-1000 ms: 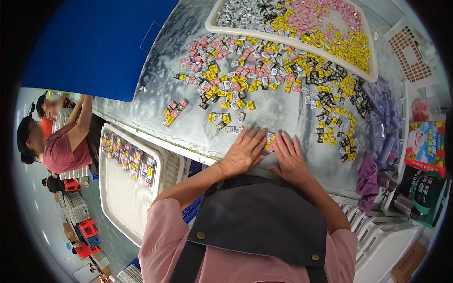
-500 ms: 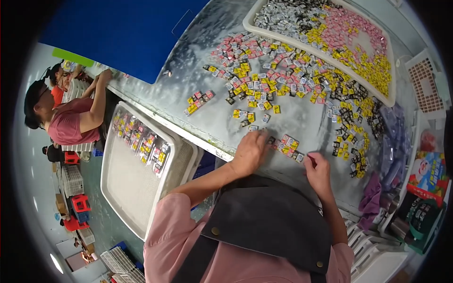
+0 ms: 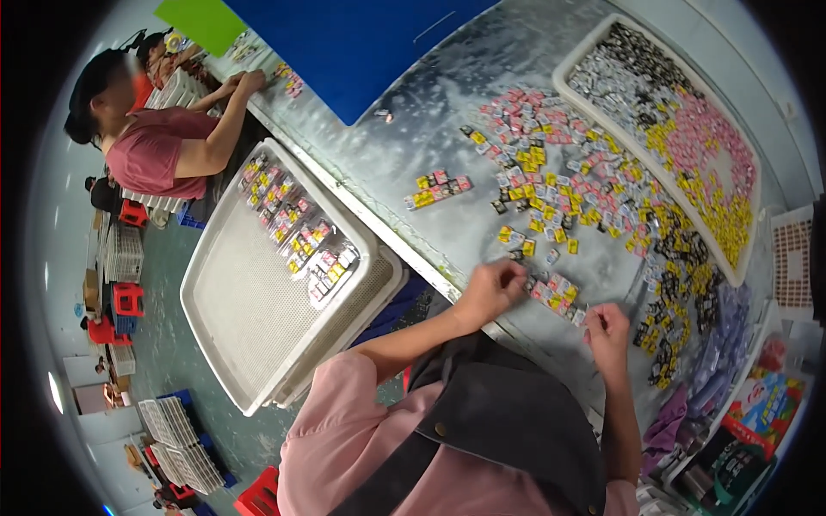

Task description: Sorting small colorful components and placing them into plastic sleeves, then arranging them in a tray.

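Note:
A short block of small wrapped pieces [image 3: 555, 293] in yellow, pink, white and black lies on the table between my hands. My left hand [image 3: 492, 294] is at its left end, fingers curled together; what they hold, if anything, is hidden. Close to the right end, my right hand [image 3: 607, 334] has its thumb and fingers pinched together, and a pinched item is too small to make out. Just beyond my left hand are a few loose pieces [image 3: 551, 256]. A second grouped block [image 3: 437, 188] sits farther left on the table.
Many loose wrapped pieces [image 3: 594, 176] spread toward a white tray [image 3: 651, 179] of sorted colours. Left of the table, a white mesh tray [image 3: 232, 318] holds bagged sets [image 3: 297, 224]. A blue board [image 3: 344, 52] covers the far side. Another person [image 3: 163, 142] works at far left.
The view has swung, so the table and trays sit farther right and the left tray shows more fully. My hands stay at the block's two ends; my right fingers are now pinched.

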Tool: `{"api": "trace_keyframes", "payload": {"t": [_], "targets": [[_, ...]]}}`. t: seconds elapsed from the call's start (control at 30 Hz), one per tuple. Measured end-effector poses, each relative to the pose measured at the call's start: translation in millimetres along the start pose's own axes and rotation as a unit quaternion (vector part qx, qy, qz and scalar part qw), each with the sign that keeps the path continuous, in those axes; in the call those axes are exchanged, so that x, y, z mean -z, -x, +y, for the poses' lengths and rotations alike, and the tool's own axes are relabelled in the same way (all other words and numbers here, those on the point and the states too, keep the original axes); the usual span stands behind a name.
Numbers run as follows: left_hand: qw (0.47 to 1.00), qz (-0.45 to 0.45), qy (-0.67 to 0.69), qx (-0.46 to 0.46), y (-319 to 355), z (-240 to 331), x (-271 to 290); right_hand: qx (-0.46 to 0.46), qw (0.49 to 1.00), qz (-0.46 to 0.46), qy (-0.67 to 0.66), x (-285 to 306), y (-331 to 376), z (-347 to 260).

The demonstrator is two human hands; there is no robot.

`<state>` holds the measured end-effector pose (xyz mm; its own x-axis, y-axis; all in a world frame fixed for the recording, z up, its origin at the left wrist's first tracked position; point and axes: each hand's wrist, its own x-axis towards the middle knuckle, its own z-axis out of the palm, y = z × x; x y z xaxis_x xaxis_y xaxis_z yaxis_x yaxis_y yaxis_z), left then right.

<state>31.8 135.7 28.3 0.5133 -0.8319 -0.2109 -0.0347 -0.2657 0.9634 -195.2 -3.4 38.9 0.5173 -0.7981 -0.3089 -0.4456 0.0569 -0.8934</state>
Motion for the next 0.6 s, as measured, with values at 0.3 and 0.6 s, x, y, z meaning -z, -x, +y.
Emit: {"api": "trace_keyframes", "payload": {"t": [0.3, 0.6], "targets": [[0.952, 0.279, 0.124, 0.011, -24.6, -3.0, 148.4, 0.221, 0.966, -0.079, 0.106, -169.3, -152.9, -107.2], [0.943, 0.312, 0.105, 0.042, -40.9, -39.2, 172.5, 0.255, 0.940, -0.080, 0.213, -231.2, -204.5, -116.0]]}}
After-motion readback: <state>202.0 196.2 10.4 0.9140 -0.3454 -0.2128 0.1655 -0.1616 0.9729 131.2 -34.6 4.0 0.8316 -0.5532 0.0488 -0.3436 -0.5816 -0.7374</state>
